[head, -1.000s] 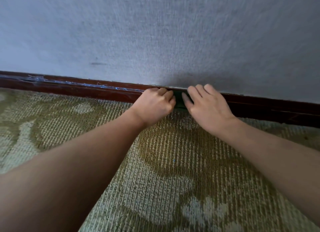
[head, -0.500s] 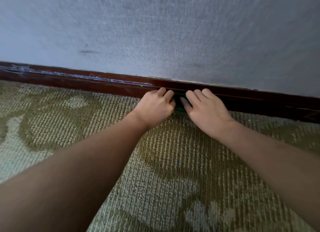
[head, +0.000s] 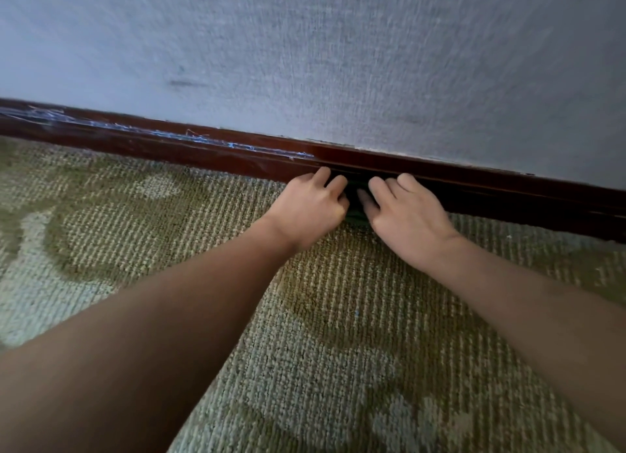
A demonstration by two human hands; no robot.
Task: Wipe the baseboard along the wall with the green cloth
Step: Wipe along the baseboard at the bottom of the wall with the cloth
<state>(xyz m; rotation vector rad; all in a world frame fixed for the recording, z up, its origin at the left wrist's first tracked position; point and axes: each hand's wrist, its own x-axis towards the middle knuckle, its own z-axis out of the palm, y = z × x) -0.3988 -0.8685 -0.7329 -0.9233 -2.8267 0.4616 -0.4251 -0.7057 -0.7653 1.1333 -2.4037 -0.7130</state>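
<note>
A dark red-brown baseboard [head: 203,154] runs along the foot of a grey textured wall [head: 338,63]. Bluish-white scratch marks streak its left stretch. My left hand [head: 310,207] and my right hand [head: 404,215] sit side by side against the baseboard, both on the green cloth [head: 355,215]. Only a dark sliver of cloth shows between them; the rest is hidden under the fingers. The left hand's fingers curl over the cloth. The right hand's fingers lie flatter, pressing it to the board.
Green and beige patterned carpet [head: 305,351] covers the floor up to the baseboard. A dark smudge [head: 184,83] marks the wall at upper left. The baseboard continues right [head: 542,202] of my hands.
Both hands with the cloth have slid right along the baseboard, away from the scratched stretch. The view has shifted with them.
</note>
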